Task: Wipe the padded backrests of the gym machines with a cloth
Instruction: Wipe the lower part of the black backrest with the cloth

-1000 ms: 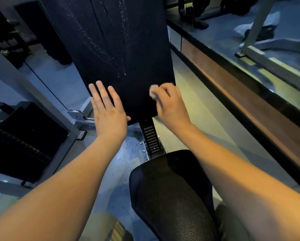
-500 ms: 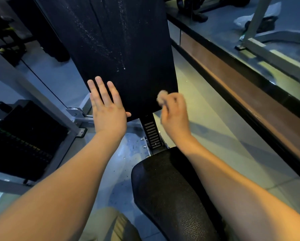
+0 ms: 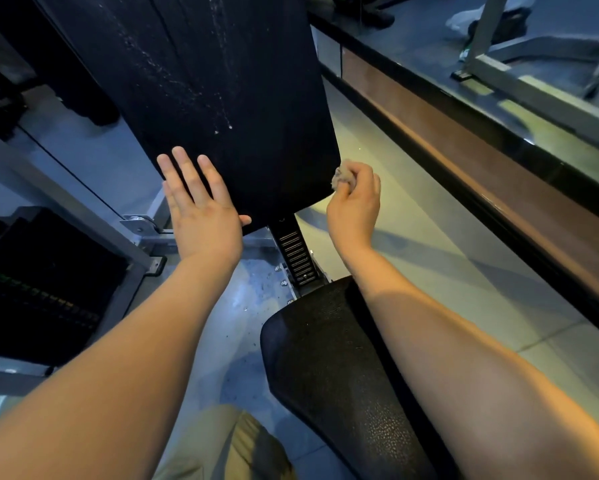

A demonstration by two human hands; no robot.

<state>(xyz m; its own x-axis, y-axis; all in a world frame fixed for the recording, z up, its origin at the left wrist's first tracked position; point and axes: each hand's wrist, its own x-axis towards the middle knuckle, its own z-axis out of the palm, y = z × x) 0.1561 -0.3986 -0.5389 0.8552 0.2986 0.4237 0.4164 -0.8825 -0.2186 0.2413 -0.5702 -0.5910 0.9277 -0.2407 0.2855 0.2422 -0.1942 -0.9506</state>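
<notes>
At the far left we see the dark weight stack [image 3: 41, 289] inside its grey steel frame [image 3: 83, 209], well apart from the work. Next comes our left hand [image 3: 201, 209], laid flat on the lower left part of the padded backrest [image 3: 242, 64]. Its fingers are straight and slightly spread, holding nothing, and the thumb tip shows at the pad's bottom edge.

The backrest is a broad black upholstered panel tilted away from us. Pale streaks [image 3: 218, 81] run down its middle, above both hands. Below it a slotted adjustment rail [image 3: 296, 254] leads down to the textured seat pad [image 3: 343, 375].

At the backrest's lower right corner our right hand [image 3: 355, 202] has its fingers curled tight round a small wad of cloth [image 3: 341, 176]. The wad peeps out past the knuckles right at the corner's edge, though we cannot tell whether it touches the cover. Farther right runs a brown wooden ledge [image 3: 499, 174].

We judge the cloth to be light, soft and limp. Bunched this small it would cover little with each stroke, so it would pay to open it out under a flatter palm. The backrest is fixed to the machine and needs no lifting. Its cover looks smooth and rather slick, probably over firm foam that gives a little. It may rock on its rail, so a flat bracing hand low on the pad seems the sensible hold.
</notes>
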